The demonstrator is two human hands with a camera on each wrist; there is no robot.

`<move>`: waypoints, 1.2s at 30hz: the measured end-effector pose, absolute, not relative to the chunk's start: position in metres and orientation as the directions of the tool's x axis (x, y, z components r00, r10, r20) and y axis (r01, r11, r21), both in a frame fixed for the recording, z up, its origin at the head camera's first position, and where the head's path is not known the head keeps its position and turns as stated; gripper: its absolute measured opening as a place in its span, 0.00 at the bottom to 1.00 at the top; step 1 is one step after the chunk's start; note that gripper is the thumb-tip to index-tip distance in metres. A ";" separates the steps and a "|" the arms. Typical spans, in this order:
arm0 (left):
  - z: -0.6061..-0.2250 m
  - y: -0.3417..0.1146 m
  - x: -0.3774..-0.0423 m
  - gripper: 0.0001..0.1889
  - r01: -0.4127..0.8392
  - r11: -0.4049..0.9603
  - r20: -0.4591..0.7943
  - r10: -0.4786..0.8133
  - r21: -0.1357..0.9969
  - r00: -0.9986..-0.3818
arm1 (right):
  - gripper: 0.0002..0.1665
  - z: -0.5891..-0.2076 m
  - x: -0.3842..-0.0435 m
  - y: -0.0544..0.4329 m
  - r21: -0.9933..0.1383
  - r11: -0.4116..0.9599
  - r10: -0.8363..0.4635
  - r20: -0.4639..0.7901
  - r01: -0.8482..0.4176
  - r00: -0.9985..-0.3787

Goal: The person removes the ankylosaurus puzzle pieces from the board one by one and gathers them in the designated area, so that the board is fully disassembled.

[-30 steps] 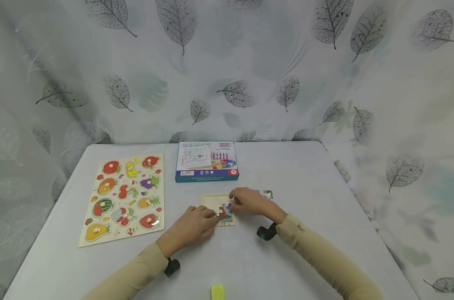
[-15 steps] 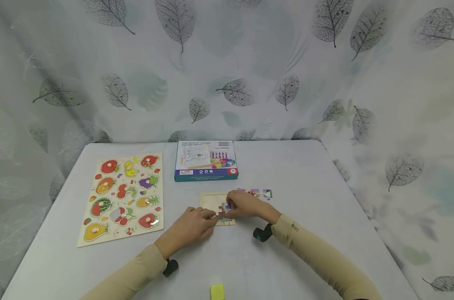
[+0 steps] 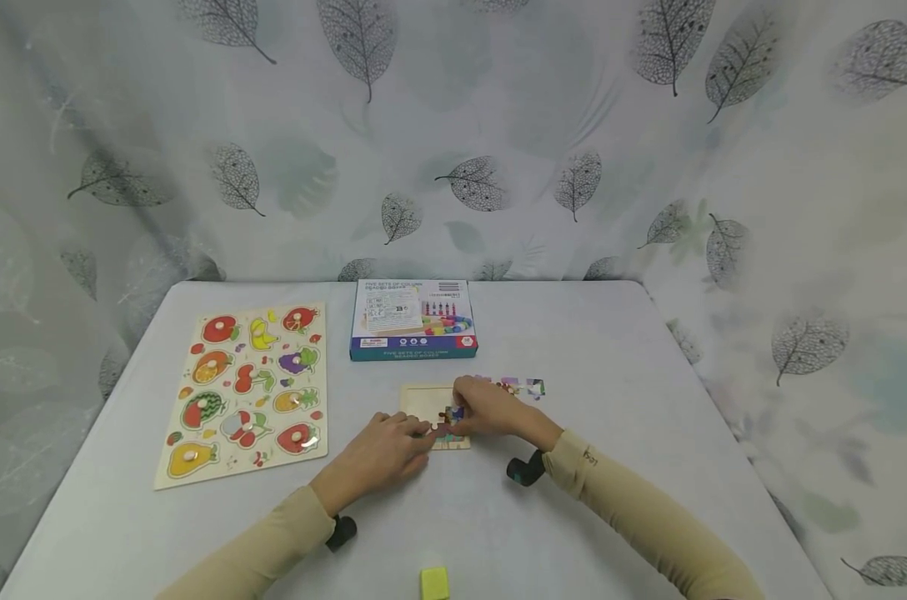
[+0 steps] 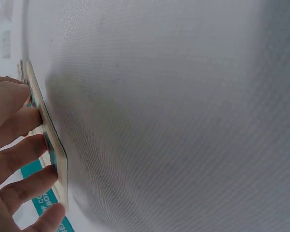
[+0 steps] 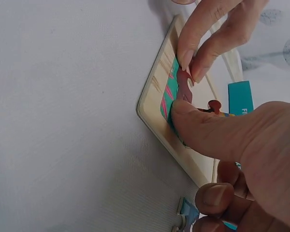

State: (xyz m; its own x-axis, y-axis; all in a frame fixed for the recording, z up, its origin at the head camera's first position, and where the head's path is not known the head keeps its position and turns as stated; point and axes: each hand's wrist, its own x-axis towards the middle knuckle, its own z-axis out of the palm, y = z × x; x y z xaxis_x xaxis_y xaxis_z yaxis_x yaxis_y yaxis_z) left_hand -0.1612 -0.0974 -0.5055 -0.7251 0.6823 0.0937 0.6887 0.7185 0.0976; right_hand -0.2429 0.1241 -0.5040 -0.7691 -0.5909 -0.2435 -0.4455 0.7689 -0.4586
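Observation:
A small wooden jigsaw tray (image 3: 416, 402) lies between the hands, its lower right part filled with pieces. My left hand (image 3: 388, 447) rests at the tray's left side; in the left wrist view its spread fingers (image 4: 26, 188) lie over the tray's edge. My right hand (image 3: 494, 410) holds a bluish jigsaw piece (image 3: 455, 412) between thumb and index finger, the index tip hidden. In the right wrist view the thumb (image 5: 188, 113) presses at the seam of a teal strip (image 5: 167, 100) and a brown piece (image 5: 184, 87), which two left fingertips touch.
Several loose jigsaw pieces (image 3: 534, 387) lie behind the right hand. A bead set box (image 3: 413, 354) stands behind the tray. On the left lies a fruit knob puzzle board (image 3: 262, 429). A yellow block (image 3: 434, 582) sits near the front edge.
My right hand has shifted slightly left, its thumb now further onto the filled part of the tray. More loose pieces show behind it. My left hand stays at the tray.

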 end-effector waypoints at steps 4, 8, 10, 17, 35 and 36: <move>-0.506 -0.097 -0.163 0.17 0.691 0.717 0.090 0.685 0.089 -0.723 | 0.17 -0.503 -0.241 0.126 -0.493 0.745 -0.613 -0.240 -0.449 -0.753; -0.506 -0.097 -0.163 0.17 0.689 0.719 0.082 0.684 0.095 -0.725 | 0.13 -0.502 -0.241 0.131 -0.550 0.710 -0.633 -0.223 -0.441 -0.742; -0.506 -0.097 -0.164 0.17 0.685 0.721 0.076 0.681 0.108 -0.729 | 0.12 -0.500 -0.243 0.137 -0.574 0.694 -0.632 -0.195 -0.435 -0.750; -0.505 -0.097 -0.164 0.16 0.679 0.723 0.075 0.676 0.125 -0.733 | 0.13 -0.476 -0.251 0.177 -0.638 0.682 -0.546 -0.118 -0.358 -0.830; -0.506 -0.099 -0.163 0.15 0.674 0.728 0.048 0.674 0.124 -0.737 | 0.15 -0.496 -0.240 0.266 -0.623 0.748 -0.374 -0.112 -0.228 -0.921; -0.506 -0.099 -0.163 0.15 0.674 0.728 0.044 0.675 0.126 -0.737 | 0.16 -0.499 -0.238 0.267 -0.628 0.749 -0.364 -0.122 -0.212 -0.924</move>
